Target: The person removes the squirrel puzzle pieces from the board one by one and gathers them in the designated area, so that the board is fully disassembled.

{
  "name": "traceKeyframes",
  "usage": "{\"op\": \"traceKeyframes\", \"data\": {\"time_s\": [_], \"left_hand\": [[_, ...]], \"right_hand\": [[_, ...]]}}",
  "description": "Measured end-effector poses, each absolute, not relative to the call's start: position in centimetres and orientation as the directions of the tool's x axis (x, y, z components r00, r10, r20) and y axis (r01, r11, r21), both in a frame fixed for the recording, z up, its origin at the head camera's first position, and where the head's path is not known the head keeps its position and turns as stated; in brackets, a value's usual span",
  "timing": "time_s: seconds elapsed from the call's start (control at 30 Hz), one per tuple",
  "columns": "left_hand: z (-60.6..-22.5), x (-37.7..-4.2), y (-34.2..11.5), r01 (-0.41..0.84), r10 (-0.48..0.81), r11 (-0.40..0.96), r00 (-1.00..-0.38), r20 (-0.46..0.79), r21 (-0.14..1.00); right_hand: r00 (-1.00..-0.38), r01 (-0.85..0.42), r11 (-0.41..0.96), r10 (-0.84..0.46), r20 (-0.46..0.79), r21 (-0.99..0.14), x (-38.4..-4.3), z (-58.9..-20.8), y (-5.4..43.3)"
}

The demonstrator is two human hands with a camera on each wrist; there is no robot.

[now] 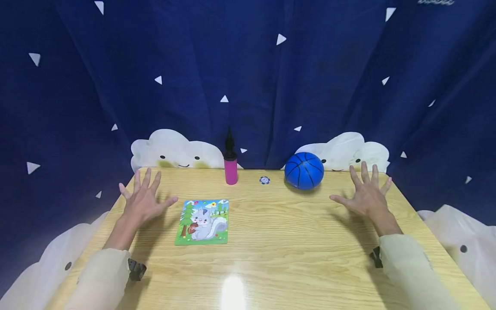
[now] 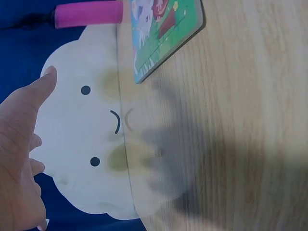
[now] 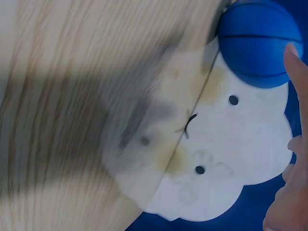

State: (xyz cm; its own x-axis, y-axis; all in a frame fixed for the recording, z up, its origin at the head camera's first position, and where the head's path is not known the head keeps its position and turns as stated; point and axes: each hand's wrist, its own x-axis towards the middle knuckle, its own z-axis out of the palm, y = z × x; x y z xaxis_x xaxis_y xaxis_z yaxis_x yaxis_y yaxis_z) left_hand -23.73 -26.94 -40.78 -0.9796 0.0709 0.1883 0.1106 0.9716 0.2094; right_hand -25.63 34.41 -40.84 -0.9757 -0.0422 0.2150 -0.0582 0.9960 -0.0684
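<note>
My left hand [image 1: 144, 204] hovers over the left side of the table with its fingers spread, holding nothing. Just right of it lies a square picture puzzle board [image 1: 203, 222] showing a grey squirrel with an acorn. Over the right side, my right hand [image 1: 365, 196] is also spread wide and holds nothing. Nearest to that hand is a blue ball with black lines [image 1: 304, 171], at the table's back edge. A pink cylinder with a black tapered nozzle [image 1: 230, 171], like a balloon hand pump, stands upright at the back. Between pump and ball lies a small blue-and-white round chip [image 1: 265, 180].
The light wooden table [image 1: 286, 249] has its far edge against a dark blue curtain [image 1: 248, 77] with white triangles and cloud faces. Dark devices are strapped at both wrists, below the pale sleeves [image 1: 410, 267].
</note>
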Motion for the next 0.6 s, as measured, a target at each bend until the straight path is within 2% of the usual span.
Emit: {"op": "traceKeyframes", "data": {"time_s": [0.3, 0.6], "left_hand": [[-40.5, -23.2, -26.7, 0.16, 0.13, 0.974, -0.975, 0.18, 0.161], [-41.2, -21.7, -26.9, 0.234, 0.213, 0.961, -0.966, 0.144, 0.146]], "right_hand": [[-0.957, -0.136, 0.987, -0.11, 0.267, -0.081, -24.9, -40.3, 30.8], [-0.923, -0.264, 0.958, -0.218, 0.318, -0.11, -24.3, -40.3, 24.8]]}}
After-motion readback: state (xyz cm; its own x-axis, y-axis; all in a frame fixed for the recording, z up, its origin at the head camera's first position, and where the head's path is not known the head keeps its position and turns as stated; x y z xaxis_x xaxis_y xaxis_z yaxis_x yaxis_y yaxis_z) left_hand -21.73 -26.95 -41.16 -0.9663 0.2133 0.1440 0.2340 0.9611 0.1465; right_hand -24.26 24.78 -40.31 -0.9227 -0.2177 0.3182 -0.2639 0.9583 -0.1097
